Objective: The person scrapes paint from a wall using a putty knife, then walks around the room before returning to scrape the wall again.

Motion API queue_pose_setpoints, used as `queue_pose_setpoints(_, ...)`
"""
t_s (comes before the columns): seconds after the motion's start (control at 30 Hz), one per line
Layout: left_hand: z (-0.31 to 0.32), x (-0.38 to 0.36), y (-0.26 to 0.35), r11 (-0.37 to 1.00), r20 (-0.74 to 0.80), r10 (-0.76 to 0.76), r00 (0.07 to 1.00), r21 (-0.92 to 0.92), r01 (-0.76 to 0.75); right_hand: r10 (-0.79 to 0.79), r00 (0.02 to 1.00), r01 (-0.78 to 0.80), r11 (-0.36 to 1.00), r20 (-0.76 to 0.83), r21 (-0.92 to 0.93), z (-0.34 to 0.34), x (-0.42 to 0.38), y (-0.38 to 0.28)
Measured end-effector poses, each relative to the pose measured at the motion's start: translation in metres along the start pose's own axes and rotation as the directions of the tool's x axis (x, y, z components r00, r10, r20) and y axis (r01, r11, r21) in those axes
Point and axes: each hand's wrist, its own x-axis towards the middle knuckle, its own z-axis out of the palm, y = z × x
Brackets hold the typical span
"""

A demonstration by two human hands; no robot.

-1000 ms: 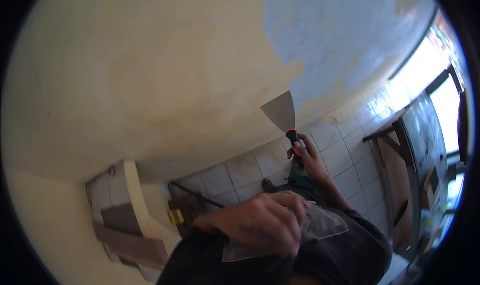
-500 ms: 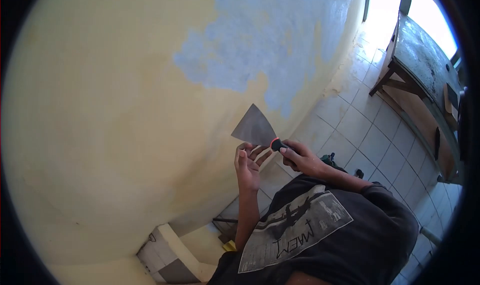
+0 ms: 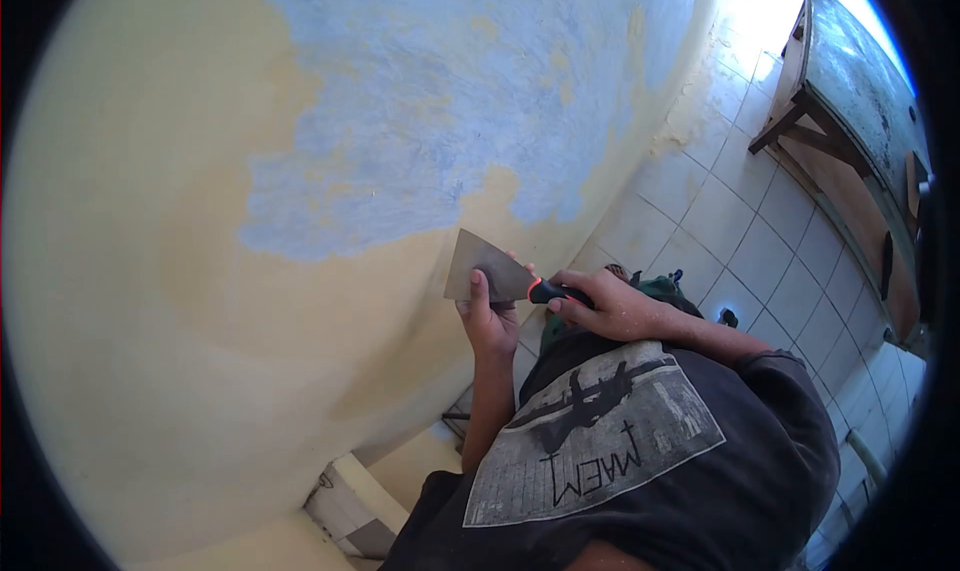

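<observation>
A putty knife (image 3: 490, 269) with a broad triangular steel blade and a black handle with a red-orange collar is held in front of the wall. My right hand (image 3: 622, 309) wraps round the handle. At the blade, my left hand (image 3: 488, 321) has its thumb pressed on the near face, with its fingers behind, so the blade sits between them. Fingertips show just past the blade's upper edge. Behind the tool, the wall (image 3: 320, 321) is yellowish, with a large blue patch (image 3: 390, 161) of uneven outline above the blade.
White floor tiles (image 3: 765, 261) run along the wall's foot on the right. A worn table (image 3: 865, 91) with wooden legs stands at the upper right. A tiled ledge (image 3: 345, 506) juts out at the lower left. My dark printed shirt fills the bottom.
My left hand has gone from loosely spread fingers below the blade to gripping it, thumb on its face. The knife has shifted slightly left and down. The view has moved, showing more blue patch.
</observation>
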Motion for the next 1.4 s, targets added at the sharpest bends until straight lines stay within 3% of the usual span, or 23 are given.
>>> queue_pose_setpoints(0.17,-0.007,0.003,-0.003,1.0,-0.047,-0.009,0.999,-0.01,0.009,0.086,0.993,-0.08,0.994,0.082,-0.069,-0.004,0.007,0.003)
queue_pose_setpoints(0.27,-0.016,0.005,-0.007,0.994,-0.018,-0.037,0.999,-0.107,0.035,-0.003,1.0,0.003,1.0,0.028,-0.016,-0.003,0.009,0.017)
queue_pose_setpoints(0.47,-0.006,0.006,-0.004,0.997,-0.007,0.022,1.0,0.068,-0.021,0.066,0.996,-0.065,0.998,0.055,-0.015,-0.009,0.012,0.004)
queue_pose_setpoints(0.67,-0.002,0.006,-0.001,0.998,0.047,-0.058,0.997,-0.008,0.058,0.074,0.996,-0.072,0.996,0.046,-0.051,-0.006,0.014,0.009)
queue_pose_setpoints(0.97,-0.008,0.007,-0.003,0.996,0.035,-0.062,0.997,-0.061,0.065,0.089,0.996,-0.088,0.995,0.03,-0.046,-0.003,0.015,0.007)
queue_pose_setpoints(1.27,-0.006,0.008,-0.001,0.996,0.06,-0.058,0.997,-0.066,0.062,0.109,0.994,-0.109,0.991,-0.008,-0.079,0.0,0.013,0.007)
queue_pose_setpoints(1.4,-0.001,0.009,-0.002,1.0,-0.017,-0.012,1.0,0.006,0.012,0.12,0.993,-0.121,0.99,-0.01,-0.069,-0.002,0.014,-0.003)
